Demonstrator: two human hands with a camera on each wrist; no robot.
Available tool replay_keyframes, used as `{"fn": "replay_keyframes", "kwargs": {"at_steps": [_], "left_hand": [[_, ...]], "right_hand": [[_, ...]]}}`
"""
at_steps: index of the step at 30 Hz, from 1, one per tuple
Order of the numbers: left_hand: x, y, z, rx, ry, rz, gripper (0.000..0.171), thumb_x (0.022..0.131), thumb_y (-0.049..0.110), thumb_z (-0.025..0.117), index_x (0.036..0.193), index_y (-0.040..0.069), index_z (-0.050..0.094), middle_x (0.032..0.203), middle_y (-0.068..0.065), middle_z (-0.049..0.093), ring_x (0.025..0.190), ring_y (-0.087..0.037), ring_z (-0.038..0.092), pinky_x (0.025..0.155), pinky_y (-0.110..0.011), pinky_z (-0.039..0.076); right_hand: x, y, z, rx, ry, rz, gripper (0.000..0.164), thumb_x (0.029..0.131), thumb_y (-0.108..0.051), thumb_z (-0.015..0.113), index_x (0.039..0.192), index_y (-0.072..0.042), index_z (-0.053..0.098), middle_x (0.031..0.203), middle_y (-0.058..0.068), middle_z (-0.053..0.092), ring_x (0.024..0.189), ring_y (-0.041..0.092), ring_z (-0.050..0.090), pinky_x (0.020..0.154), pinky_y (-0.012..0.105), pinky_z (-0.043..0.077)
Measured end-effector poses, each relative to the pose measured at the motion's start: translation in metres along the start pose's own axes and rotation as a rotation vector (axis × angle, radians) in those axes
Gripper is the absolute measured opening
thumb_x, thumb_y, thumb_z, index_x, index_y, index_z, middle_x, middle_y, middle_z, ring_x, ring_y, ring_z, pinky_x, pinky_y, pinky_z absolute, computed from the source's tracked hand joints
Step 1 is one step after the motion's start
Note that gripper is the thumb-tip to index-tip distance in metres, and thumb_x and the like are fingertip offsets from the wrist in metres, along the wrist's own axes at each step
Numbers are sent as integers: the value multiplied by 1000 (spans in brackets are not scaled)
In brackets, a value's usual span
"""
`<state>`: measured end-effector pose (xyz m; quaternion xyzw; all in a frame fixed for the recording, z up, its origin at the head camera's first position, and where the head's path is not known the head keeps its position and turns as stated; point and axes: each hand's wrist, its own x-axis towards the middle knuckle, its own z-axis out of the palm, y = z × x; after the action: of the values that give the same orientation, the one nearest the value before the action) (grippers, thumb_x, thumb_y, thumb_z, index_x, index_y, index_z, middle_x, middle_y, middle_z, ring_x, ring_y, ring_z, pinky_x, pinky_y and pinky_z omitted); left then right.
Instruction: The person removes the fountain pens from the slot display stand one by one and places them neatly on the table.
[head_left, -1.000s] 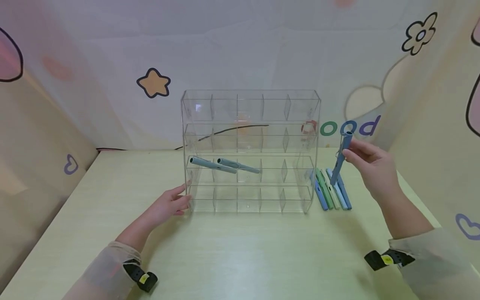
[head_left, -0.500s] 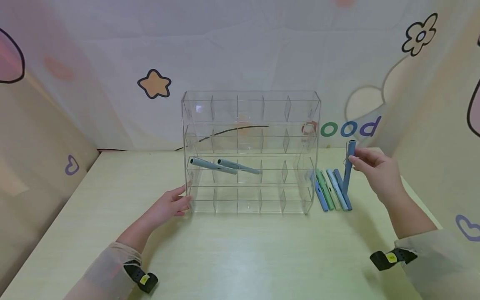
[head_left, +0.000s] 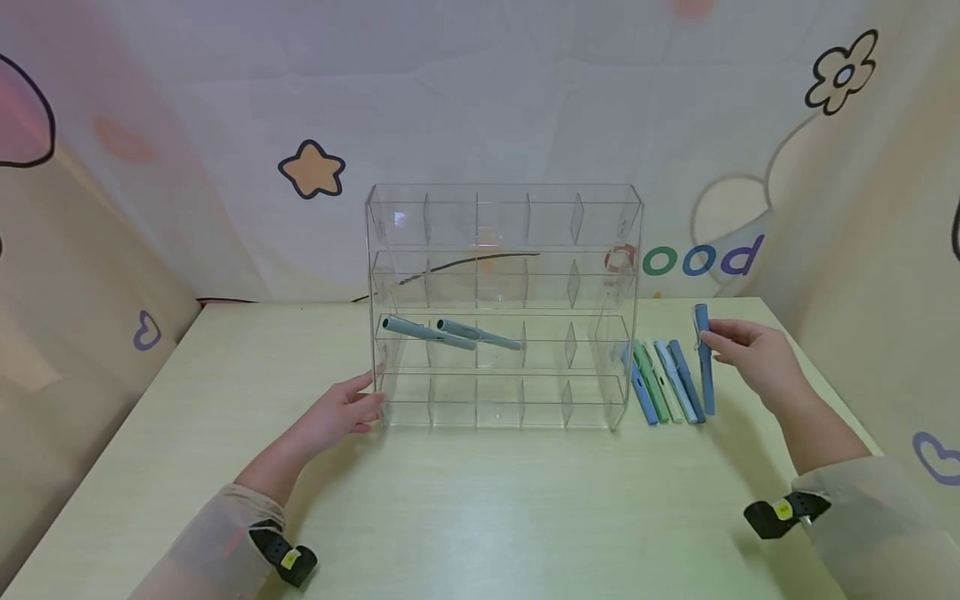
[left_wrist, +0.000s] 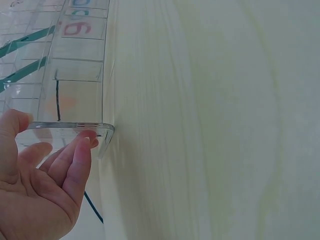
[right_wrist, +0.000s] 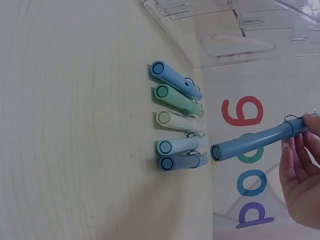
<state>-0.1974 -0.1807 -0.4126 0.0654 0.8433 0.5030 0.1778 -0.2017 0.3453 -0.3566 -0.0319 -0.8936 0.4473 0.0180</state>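
A clear acrylic rack point(head_left: 501, 313) with several compartments stands upright on the table. My left hand point(head_left: 337, 410) touches its left side low down; in the left wrist view, the thumb and loosely bent fingers point(left_wrist: 77, 162) lie against the side panel. Two blue-grey pens point(head_left: 427, 332) rest slanted in the rack's third row from the top. To the right of the rack, my right hand point(head_left: 757, 358) pinches a blue pen point(head_left: 704, 358) near its upper end, holding it nearly upright. Several blue, green and pale pens point(head_left: 666, 385) lie side by side between that hand and the rack.
The pale wooden table point(head_left: 487, 508) extends in front of the rack. A printed cloth backdrop point(head_left: 510, 100) hangs behind it, with coloured letters point(head_left: 699, 260) at the right. Cloth walls flank both sides of the table.
My right hand has lowered the blue pen, shifted it right past the row of pens and turned it more upright. My left hand has stayed at the rack's side.
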Motion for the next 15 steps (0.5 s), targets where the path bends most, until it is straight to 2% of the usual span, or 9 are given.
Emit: {"fn": "replay_keyframes", "kwargs": {"at_steps": [3,9,15], "left_hand": [[0,0,0,-5,-1,4,59,98,27,48,149,12,22,130,-26,48,106,-28,58,89,-41,48],[0,0,-1,-6,0,7,59,98,27,48,149,12,22,131,-26,48,106,-29,57,89,-41,49],[0,0,0,-6,0,23,59,98,24,48,149,12,21,135,-27,44,109,-31,56,86,-40,50]], "right_hand": [[1,3,0,-4,-12,4,63,94,-43,50,133,6,44,127,26,47,74,-14,51,97,60,33],[4,10,-1,-31,-8,-19,60,95,-40,49,131,7,46,119,21,53,76,-14,52,96,54,38],[7,19,-1,-27,-34,10,59,96,-38,49,131,9,45,123,26,51,76,-14,52,96,54,37]]}}
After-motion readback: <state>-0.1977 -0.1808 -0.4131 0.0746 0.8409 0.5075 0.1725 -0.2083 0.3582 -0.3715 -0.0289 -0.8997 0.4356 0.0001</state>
